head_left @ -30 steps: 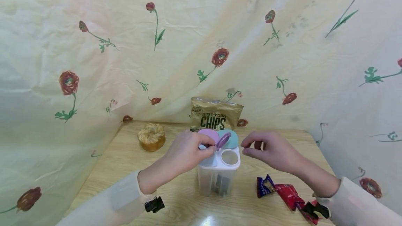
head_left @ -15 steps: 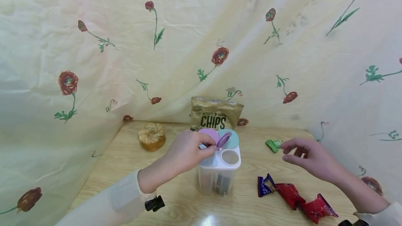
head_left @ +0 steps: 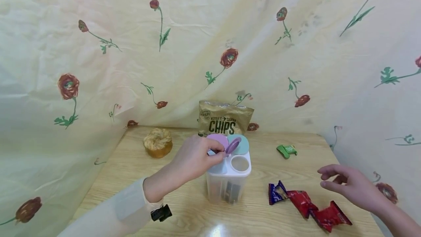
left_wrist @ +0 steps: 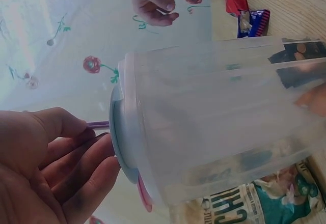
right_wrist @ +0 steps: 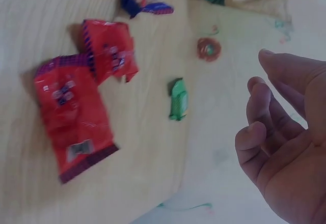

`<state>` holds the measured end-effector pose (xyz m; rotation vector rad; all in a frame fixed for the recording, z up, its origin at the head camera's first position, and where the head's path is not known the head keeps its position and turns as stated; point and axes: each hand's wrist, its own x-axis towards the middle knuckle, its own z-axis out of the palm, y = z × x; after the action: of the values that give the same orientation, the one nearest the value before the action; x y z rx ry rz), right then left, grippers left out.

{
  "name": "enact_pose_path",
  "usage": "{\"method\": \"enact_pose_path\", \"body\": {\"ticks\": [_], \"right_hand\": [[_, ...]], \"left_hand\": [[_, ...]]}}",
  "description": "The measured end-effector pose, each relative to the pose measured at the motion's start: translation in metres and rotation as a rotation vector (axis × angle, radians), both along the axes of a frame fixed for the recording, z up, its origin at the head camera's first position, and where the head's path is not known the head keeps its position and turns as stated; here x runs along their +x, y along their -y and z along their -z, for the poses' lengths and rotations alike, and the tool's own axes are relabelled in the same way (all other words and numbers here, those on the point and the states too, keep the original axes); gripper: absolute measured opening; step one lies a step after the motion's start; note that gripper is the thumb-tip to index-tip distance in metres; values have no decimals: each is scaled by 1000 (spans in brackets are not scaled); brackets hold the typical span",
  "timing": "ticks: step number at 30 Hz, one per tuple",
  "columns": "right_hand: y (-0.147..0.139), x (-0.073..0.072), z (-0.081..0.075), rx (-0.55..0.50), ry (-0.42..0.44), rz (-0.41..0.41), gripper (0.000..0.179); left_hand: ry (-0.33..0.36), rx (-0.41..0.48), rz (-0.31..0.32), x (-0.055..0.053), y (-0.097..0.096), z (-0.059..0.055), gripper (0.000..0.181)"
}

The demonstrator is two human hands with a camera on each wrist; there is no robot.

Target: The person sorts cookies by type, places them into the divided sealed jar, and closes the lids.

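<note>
In the head view my left hand (head_left: 197,156) pinches the raised purple lid (head_left: 233,146) between thumb and fingers. The lid stands tilted beside the uncovered round opening (head_left: 240,164) of a frosted plastic storage container (head_left: 218,189). The container's other lids include a lilac one (head_left: 217,139) and a teal one (head_left: 239,142). Something dark and something reddish show dimly through its walls. My right hand (head_left: 355,189) hovers at the right with relaxed fingers and nothing in them. Nearest it are two red packets (head_left: 300,201) and a small green packet (head_left: 287,151).
A gold chips bag (head_left: 225,120) stands behind the container, by the floral cloth. A round pastry (head_left: 158,143) sits at the back left of the wooden table (head_left: 184,207). A blue packet (head_left: 277,193) touches or nearly touches one red packet.
My right hand has moved away from the container, to the right and nearer, exposing the green packet and the second red one. My left hand still holds the lid in place.
</note>
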<state>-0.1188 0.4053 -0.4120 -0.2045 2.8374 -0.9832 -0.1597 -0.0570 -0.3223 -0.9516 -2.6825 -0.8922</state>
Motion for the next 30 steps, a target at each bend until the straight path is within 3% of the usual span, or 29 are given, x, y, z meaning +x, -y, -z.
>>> {"method": "enact_pose_path", "body": {"ticks": [7, 15, 19, 23, 27, 30], "right_hand": [[-15, 7, 20, -17, 24, 35, 36], [-12, 10, 20, 7, 53, 64, 37], [4, 12, 10, 2, -41, 30, 31], [30, 8, -11, -18, -153, -46, 22], [60, -1, -29, -83, -184, -121, 20], [84, -8, -33, -152, -214, -191, 21]], "left_hand": [[-8, 5, -5, 0, 0, 0, 9], [2, 13, -4, 1, 2, -2, 9], [11, 2, -4, 1, 2, -1, 9], [5, 1, 0, 1, 2, 0, 9], [-9, -6, 0, 0, 2, 1, 10], [-11, -21, 7, 0, 2, 2, 10]]}}
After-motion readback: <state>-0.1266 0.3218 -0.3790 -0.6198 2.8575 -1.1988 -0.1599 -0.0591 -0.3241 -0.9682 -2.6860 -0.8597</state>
